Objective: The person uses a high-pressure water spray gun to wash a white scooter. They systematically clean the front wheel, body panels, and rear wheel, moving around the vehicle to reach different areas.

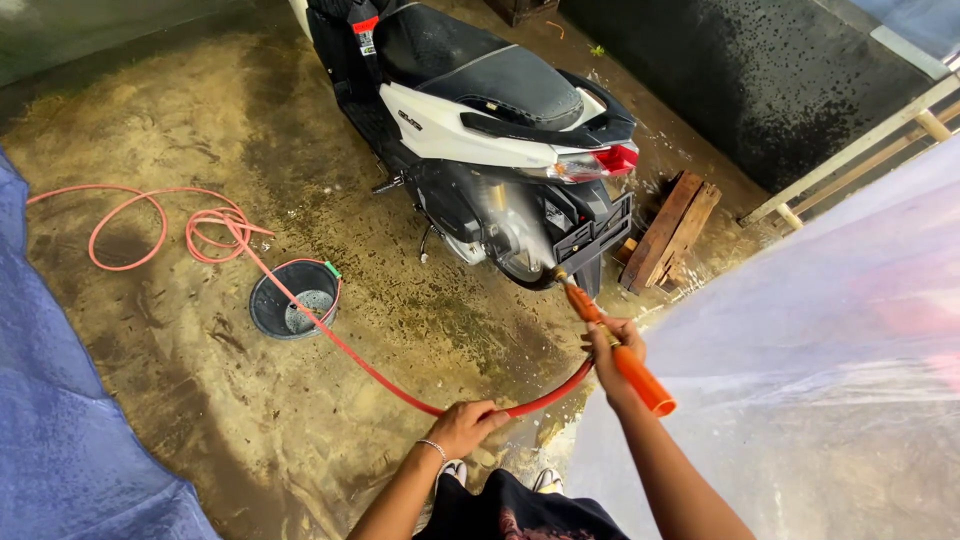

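The scooter (470, 110) runs off the top edge of the frame, and spray blurs its rear wheel (515, 255), so we cannot make out the tyre clearly. A clear plastic sheet (800, 330) fills the right side, a blue tarp (50, 400) the left edge. Left of centre sits a black bucket (292, 300), and wooden planks (665, 232) lean just right of the wheel. Our right hand (612, 345) is wrapped around the orange spray lance (620, 350), its tip close to the wheel. Our left hand (465, 425), at lower centre, is closed around the red hose (330, 335), which coils away to the upper left.
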